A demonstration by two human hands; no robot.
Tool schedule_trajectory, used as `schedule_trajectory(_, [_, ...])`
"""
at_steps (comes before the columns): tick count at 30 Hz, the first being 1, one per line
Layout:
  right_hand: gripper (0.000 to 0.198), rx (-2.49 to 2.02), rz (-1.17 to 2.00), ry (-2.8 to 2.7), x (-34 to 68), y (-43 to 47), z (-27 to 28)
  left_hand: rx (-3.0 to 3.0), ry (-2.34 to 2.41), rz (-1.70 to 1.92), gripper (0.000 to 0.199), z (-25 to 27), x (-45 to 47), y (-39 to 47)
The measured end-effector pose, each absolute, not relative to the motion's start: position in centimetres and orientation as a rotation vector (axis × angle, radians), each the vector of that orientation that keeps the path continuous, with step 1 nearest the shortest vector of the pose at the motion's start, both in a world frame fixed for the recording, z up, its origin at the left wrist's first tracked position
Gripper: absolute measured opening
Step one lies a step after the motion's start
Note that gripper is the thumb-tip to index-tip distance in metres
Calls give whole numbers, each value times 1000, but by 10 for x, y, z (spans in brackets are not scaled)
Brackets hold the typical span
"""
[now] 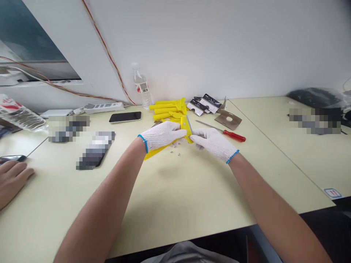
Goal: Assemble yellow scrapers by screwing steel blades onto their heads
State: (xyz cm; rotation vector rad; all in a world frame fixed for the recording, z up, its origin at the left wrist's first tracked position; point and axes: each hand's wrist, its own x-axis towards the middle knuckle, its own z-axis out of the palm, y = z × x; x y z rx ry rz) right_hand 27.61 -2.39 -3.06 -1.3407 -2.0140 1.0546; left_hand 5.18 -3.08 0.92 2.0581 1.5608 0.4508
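My left hand (164, 134), in a white knit glove with a blue cuff, is closed around a yellow scraper (187, 128). The scraper's head, with a metal blade along one edge, points up and right, while its handle runs down-left beneath the glove. My right hand (210, 141), gloved alike, has its fingers pinched at the head's lower right corner, by a small screw there. Whatever lies between those fingertips is hidden. Small screws (178, 154) lie on the table just below. Behind are several more yellow scrapers (167, 109) in a pile. A red-handled screwdriver (234, 136) lies beyond my right hand.
Black-and-white blade packets (208, 103) and a brown card (228, 119) lie at the back. A water bottle (142, 89) stands against the wall, with a phone (125, 117) and a power strip (104, 107) to its left. Another person's hand (13, 179) rests at far left.
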Motion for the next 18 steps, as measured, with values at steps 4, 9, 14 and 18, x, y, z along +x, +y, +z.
schedule_trajectory(4, [40, -1319, 1185, -1983, 277, -25, -30, 2060, 1443, 443, 36, 9, 49, -33])
schedule_trajectory(9, [44, -1310, 1296, -1882, 272, -24, -39, 2084, 1570, 420, 38, 5, 50, -32])
schedule_trajectory(14, [44, -1312, 1339, -1717, 271, -15, -53, 2326, 1743, 688, 41, -3, 58, -25])
schedule_trajectory(18, [48, -1297, 1370, -1567, 275, -7, -61, 2712, 1566, 715, 34, -11, 67, -21])
